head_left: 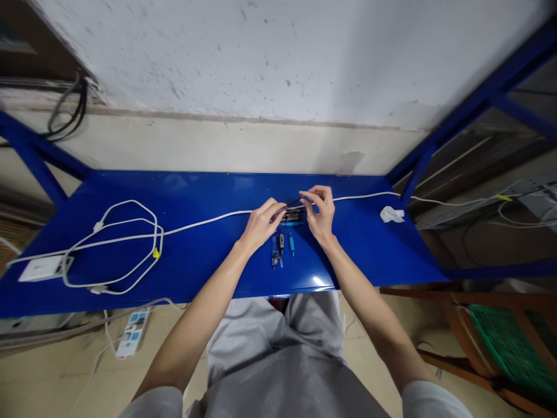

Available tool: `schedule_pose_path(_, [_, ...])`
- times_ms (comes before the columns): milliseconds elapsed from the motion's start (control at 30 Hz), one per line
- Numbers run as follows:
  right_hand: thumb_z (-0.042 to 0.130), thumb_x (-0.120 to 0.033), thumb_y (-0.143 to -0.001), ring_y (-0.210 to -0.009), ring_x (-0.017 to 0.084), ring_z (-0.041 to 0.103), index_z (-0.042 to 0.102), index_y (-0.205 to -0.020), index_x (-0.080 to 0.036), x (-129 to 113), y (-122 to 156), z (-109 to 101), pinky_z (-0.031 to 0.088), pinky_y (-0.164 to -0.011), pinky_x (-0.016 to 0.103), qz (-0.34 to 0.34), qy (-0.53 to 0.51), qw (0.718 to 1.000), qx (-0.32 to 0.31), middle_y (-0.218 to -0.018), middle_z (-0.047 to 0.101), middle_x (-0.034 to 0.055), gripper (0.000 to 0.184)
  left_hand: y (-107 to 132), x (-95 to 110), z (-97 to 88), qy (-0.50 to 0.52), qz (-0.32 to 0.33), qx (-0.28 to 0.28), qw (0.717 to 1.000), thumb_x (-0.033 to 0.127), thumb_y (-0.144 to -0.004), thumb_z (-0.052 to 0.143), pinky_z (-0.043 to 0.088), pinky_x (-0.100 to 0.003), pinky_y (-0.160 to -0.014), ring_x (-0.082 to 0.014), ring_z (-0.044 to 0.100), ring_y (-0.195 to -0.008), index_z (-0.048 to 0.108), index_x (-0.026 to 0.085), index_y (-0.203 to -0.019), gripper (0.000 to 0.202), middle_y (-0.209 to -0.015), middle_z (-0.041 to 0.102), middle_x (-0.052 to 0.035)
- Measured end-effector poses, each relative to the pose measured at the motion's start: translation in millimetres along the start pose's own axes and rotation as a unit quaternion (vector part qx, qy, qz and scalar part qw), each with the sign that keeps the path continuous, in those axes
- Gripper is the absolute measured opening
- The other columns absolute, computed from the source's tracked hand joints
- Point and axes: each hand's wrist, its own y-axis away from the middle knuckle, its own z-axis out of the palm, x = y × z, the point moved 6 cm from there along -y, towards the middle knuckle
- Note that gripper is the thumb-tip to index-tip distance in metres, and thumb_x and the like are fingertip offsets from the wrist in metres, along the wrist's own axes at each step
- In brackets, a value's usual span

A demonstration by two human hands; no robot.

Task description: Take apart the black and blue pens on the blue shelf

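My left hand (262, 222) pinches one end of a thin dark pen (294, 203), and my right hand (321, 212) has its thumb and fingertips at the other end. The pen is held slantwise just above the blue shelf top. Under it, between my hands, lies a row of several dark pens (293, 214), with a blue one (292, 223) at the near side. Closer to me are three short parts: a clear blue-tinted piece (274, 249), a black-and-grey piece (281, 241) and a light-blue piece (291, 244). My fingers hide the pen's ends.
A long white cable (209, 220) crosses the blue shelf (195, 261) behind the pens. On the left, a coiled cable (130, 222) lies near a white adapter (43, 268). Crumpled tissue (392, 215) sits at right. Below stands a power strip (134, 332); a wall closes the back.
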Motion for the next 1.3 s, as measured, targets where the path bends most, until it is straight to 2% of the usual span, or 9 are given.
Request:
schedule_pose_path(133, [0.053,-0.034,-0.104,-0.085,0.020,0.059,0.075,-0.095,-0.023,-4,6,7,0.052,-0.077,0.036,-0.014,-0.014,0.998,-0.064,-0.093,0.056,0.0065,0.027,2,-5,-3.7,-0.055,-0.001,-0.004,0.998,0.030,-0.107,0.045,0.052,-0.031,-0.084,-0.0182,0.067,-0.093,0.067,0.017,-0.117,0.028,-0.104,0.068,-0.0086])
schedule_pose_path(333, [0.052,-0.043,-0.104,-0.077,0.018,0.056,0.070,-0.085,-0.020,-4,14,17,0.046,-0.072,0.032,0.016,-0.010,0.993,-0.112,-0.087,0.058,0.0054,0.034,6,-8,-2.8,-0.174,0.000,-0.054,0.983,0.025,-0.108,0.039,0.048,-0.034,-0.079,-0.0194,0.066,-0.085,0.068,0.017,-0.114,0.031,-0.106,0.070,-0.0085])
schedule_pose_path(600, [0.053,-0.050,-0.102,-0.064,0.016,0.053,0.070,-0.077,-0.019,-5,24,33,0.038,-0.065,0.029,0.035,-0.011,0.981,-0.189,-0.072,0.063,0.0024,0.043,11,5,12.8,-0.218,-0.024,-0.145,0.965,0.032,-0.108,0.040,0.042,-0.030,-0.066,-0.0209,0.070,-0.084,0.067,0.020,-0.108,0.030,-0.100,0.072,-0.0071])
schedule_pose_path(667, [0.056,-0.049,-0.101,-0.063,0.015,0.055,0.072,-0.078,-0.019,-6,23,33,0.040,-0.065,0.029,0.065,-0.051,0.980,-0.180,-0.071,0.066,0.0020,0.041,12,4,13.7,-0.214,-0.039,-0.146,0.965,0.031,-0.108,0.039,0.042,-0.029,-0.066,-0.0212,0.070,-0.083,0.067,0.021,-0.107,0.030,-0.099,0.073,-0.0071])
schedule_pose_path(833, [0.069,-0.040,-0.094,-0.070,0.016,0.056,0.075,-0.102,-0.019,-21,25,8,0.045,-0.068,0.028,0.120,-0.088,0.988,-0.052,-0.083,0.067,0.0017,0.024,11,-1,7.8,-0.187,-0.074,-0.121,0.972,0.033,-0.108,0.039,0.046,-0.029,-0.074,-0.0230,0.072,-0.099,0.065,0.026,-0.126,0.032,-0.116,0.075,-0.0067])
schedule_pose_path(900, [0.071,-0.034,-0.093,-0.073,0.016,0.057,0.075,-0.098,-0.020,-36,33,5,0.046,-0.070,0.029,0.104,-0.076,0.986,-0.101,-0.084,0.066,0.0018,0.015,11,-3,4.7,-0.171,-0.086,-0.104,0.976,0.031,-0.108,0.039,0.047,-0.029,-0.076,-0.0223,0.072,-0.103,0.063,0.028,-0.130,0.033,-0.121,0.074,-0.0042])
schedule_pose_path(967, [0.073,-0.026,-0.091,-0.082,0.018,0.059,0.076,-0.093,-0.021,-51,46,9,0.048,-0.079,0.031,0.069,-0.050,0.976,-0.201,-0.088,0.066,0.0029,0.006,10,-5,2.7,-0.155,-0.096,-0.088,0.979,0.030,-0.108,0.039,0.047,-0.028,-0.077,-0.0214,0.072,-0.102,0.065,0.028,-0.126,0.032,-0.120,0.075,-0.0025])
schedule_pose_path(1067, [0.075,-0.019,-0.089,-0.097,0.022,0.058,0.077,-0.097,-0.021,-66,64,12,0.047,-0.091,0.038,0.019,0.013,0.950,-0.310,-0.098,0.066,0.0055,0.008,11,-6,1.6,-0.130,-0.098,-0.066,0.984,0.029,-0.107,0.041,0.047,-0.028,-0.077,-0.0204,0.072,-0.098,0.068,0.028,-0.119,0.029,-0.115,0.076,-0.0018])
schedule_pose_path(1300, [0.075,-0.023,-0.091,-0.100,0.025,0.055,0.077,-0.108,-0.021,-73,72,15,0.048,-0.094,0.043,-0.023,0.076,0.919,-0.385,-0.105,0.063,0.0086,0.018,11,-9,-1.2,-0.100,-0.096,-0.047,0.989,0.023,-0.104,0.042,0.047,-0.027,-0.075,-0.0194,0.072,-0.093,0.070,0.026,-0.108,0.029,-0.105,0.076,-0.0029])
